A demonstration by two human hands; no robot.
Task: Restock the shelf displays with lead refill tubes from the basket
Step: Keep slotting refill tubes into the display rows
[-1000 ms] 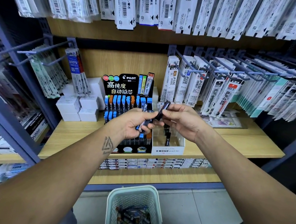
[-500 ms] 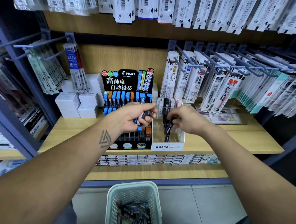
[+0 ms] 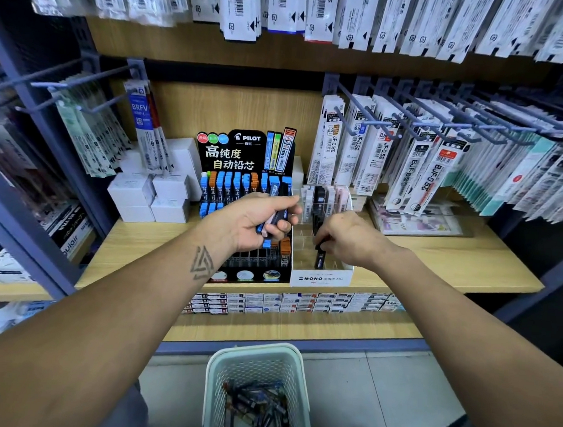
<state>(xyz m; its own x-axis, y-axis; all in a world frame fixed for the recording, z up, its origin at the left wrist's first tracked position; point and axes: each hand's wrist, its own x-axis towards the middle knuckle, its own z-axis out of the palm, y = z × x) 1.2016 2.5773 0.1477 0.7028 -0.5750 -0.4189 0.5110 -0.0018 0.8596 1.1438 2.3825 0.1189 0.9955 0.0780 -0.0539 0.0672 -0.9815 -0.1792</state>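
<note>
Right then, my left hand [image 3: 257, 220] was clenched around a small bundle of lead refill tubes [image 3: 275, 213], thumb pressed across them, held just in front of the black PILOT lead display [image 3: 244, 159]. My right hand [image 3: 347, 239] pinched a single dark refill tube [image 3: 319, 259] with curled fingers, its lower end down inside a front compartment of the clear MONO graph MG display box [image 3: 320, 279]. I could not tell whether the tube's end touched the bottom of the compartment. More dark and pale tubes stood upright in the back row of that box, at about twelve o'clock from my right hand.

Both displays sat side by side, touching, on the wooden shelf [image 3: 466, 268], the PILOT one at nine o'clock from the MONO box. At ten o'clock from my left hand were stacked white cartons [image 3: 150, 193], and above them hung BRFV refill packs [image 3: 144, 131] on a hook. At two o'clock from my right hand, rows of JF-0.5 and BJF-0.5 refill packs [image 3: 419, 175] hung on blue pegs.

At six o'clock, on the tiled floor [image 3: 378, 398], stood the pale green perforated basket [image 3: 256, 359] with a loose heap of lead tubes in its bottom.
</note>
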